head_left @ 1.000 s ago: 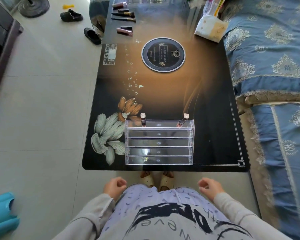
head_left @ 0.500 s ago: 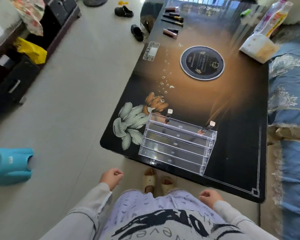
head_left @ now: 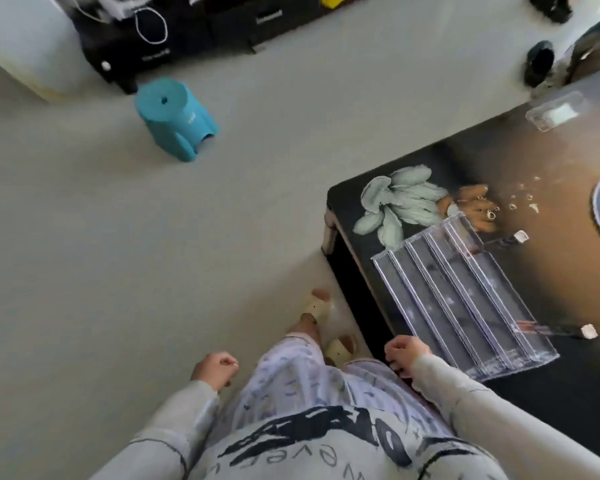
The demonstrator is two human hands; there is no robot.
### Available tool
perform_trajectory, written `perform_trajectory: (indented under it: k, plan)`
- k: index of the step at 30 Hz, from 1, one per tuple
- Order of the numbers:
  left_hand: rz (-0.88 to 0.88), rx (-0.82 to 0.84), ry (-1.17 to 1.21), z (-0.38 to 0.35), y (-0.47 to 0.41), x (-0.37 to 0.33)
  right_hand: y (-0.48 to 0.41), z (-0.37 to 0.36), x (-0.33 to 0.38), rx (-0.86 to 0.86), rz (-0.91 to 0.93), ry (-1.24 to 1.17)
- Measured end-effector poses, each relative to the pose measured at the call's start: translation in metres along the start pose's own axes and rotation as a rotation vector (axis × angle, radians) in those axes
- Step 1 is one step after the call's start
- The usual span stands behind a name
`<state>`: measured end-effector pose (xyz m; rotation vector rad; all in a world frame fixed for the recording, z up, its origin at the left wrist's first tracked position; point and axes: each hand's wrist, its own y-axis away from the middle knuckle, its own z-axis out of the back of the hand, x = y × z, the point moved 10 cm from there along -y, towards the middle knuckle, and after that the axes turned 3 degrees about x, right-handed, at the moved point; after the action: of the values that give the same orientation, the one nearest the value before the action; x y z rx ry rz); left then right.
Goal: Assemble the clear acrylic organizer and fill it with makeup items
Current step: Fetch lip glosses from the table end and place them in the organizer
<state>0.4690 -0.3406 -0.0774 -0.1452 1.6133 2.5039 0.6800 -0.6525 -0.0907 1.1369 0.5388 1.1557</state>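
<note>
While the clear stepped acrylic organizer (head_left: pixel 465 299) at three o'clock stands assembled on the glossy black table (head_left: pixel 568 403) holding two square-capped lipstick tubes (head_left: pixel 513 239), we judge most tiers unfilled, our left hand (head_left: pixel 214 370) and right hand (head_left: pixel 406 353) loosely curled, empty.

The clear acrylic organizer (head_left: pixel 465 303), assembled with stepped tiers, is standing on the dark table near its corner, and two slim makeup tubes (head_left: pixel 503 241) (head_left: pixel 551 329) with pale caps are leaning in its rear tier.
</note>
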Motion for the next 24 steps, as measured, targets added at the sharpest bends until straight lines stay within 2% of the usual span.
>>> perform_trajectory:
  k: [5, 11, 14, 18, 24]
  plan:
    - [0.138, -0.020, 0.191, -0.010, 0.006, 0.082, -0.010, -0.008, 0.069, 0.069, 0.121, 0.084]
    - [0.191, -0.020, 0.408, 0.002, -0.007, 0.103, -0.020, -0.021, 0.119, 0.094, 0.162, 0.217]
    - [0.202, -0.029, 0.460, 0.033, -0.025, 0.098, -0.028, -0.029, 0.145, 0.105, 0.162, 0.239]
    - [0.161, -0.052, 0.411, 0.097, -0.053, 0.071, -0.039, -0.035, 0.177, 0.071, 0.123, 0.205]
    - [0.001, -0.112, 0.381, 0.202, -0.089, 0.001, -0.053, -0.044, 0.215, -0.003, 0.064, 0.126]
